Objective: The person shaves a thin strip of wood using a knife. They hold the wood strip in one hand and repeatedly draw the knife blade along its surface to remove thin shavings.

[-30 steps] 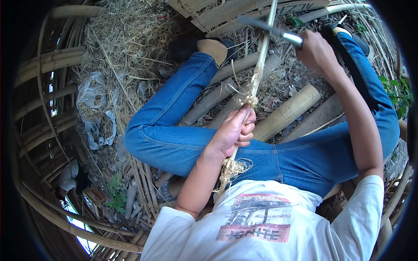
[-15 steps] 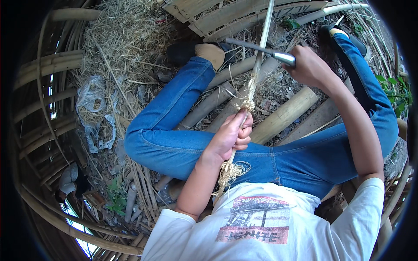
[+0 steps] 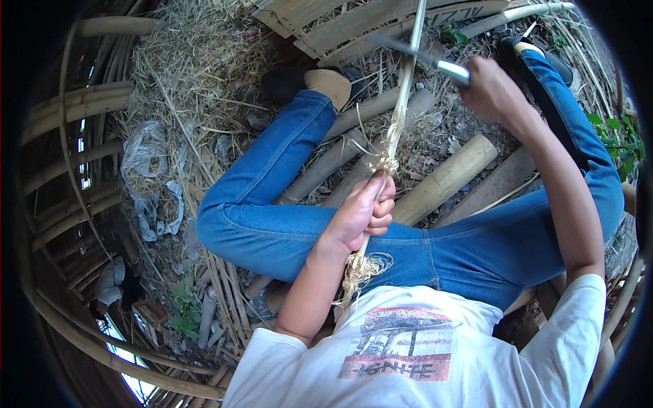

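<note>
My left hand (image 3: 364,212) is wrapped round a long, pale bamboo strip (image 3: 403,102) that runs from my lap up past the top of the picture. Curled shavings (image 3: 386,163) bunch on the strip just above my fist. More tangled fibres (image 3: 364,268) hang from it below, near my shirt. In my right hand (image 3: 495,92) is a knife (image 3: 452,71) with a light, shiny handle. Its dark blade, slightly blurred, points up and left and crosses the strip well above my left hand.
Thick bamboo poles (image 3: 445,178) lie on the ground between my bent legs. Dry straw (image 3: 194,61) and a crumpled plastic bag (image 3: 144,160) are on the left. Wooden slats (image 3: 381,27) stand ahead, and a bamboo frame (image 3: 75,170) curves along the left. Another person (image 3: 112,282) is at the lower left.
My right hand and the knife have moved up and a little to the right, farther along the strip. My left hand keeps its grip in the same place.
</note>
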### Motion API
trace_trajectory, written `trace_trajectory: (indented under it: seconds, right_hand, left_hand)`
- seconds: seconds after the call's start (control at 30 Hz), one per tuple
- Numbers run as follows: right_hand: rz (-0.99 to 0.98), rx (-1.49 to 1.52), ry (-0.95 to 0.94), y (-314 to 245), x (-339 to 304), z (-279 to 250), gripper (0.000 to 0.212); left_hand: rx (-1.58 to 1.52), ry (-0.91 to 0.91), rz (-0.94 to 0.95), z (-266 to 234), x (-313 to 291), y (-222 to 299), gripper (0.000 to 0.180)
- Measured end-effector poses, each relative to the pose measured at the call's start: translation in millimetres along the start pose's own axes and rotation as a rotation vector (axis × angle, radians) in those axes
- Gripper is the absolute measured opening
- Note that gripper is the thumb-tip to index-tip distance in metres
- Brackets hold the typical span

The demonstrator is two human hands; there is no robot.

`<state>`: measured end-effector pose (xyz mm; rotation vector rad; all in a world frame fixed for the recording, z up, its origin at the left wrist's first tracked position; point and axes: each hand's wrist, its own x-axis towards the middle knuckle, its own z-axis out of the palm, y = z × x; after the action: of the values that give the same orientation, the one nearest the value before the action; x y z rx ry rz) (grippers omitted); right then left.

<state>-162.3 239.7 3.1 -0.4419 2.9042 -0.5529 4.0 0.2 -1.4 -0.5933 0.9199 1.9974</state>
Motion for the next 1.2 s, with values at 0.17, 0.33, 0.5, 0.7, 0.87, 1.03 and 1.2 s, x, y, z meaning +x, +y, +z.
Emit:
trace_trajectory:
  seconds: [0.17, 0.33, 0.5, 0.7, 0.87, 1.03, 1.2]
  right_hand:
    - [0.155, 0.010, 0.023, 14, 18, 4, 0.017]
    - [-0.048, -0.014, 0.013, 6, -6, 10, 0.016]
    - [0.041, -0.118, 0.039, 8, 7, 4, 0.016]
    - [0.024, -0.097, -0.001, 6, -5, -3, 0.018]
    - [0.006, -0.057, -0.006, 8, 3, -3, 0.016]
    - [0.152, -0.067, 0.092, 13, 18, -5, 0.018]
    - [0.125, 0.020, -0.022, 12, 9, 5, 0.024]
  left_hand:
    - [-0.022, 0.010, -0.026, 2, 0, 3, 0.037]
    - [0.009, 0.009, -0.014, -2, -1, 0, 0.038]
    - [-0.024, -0.017, -0.015, -4, 4, 4, 0.037]
    - [0.002, 0.043, 0.000, 5, 0, 5, 0.038]
    - [0.015, 0.009, -0.006, 0, 2, 3, 0.037]
    - [-0.007, 0.027, -0.018, 1, 1, 5, 0.037]
    - [-0.020, 0.013, -0.019, -4, 0, 2, 0.037]
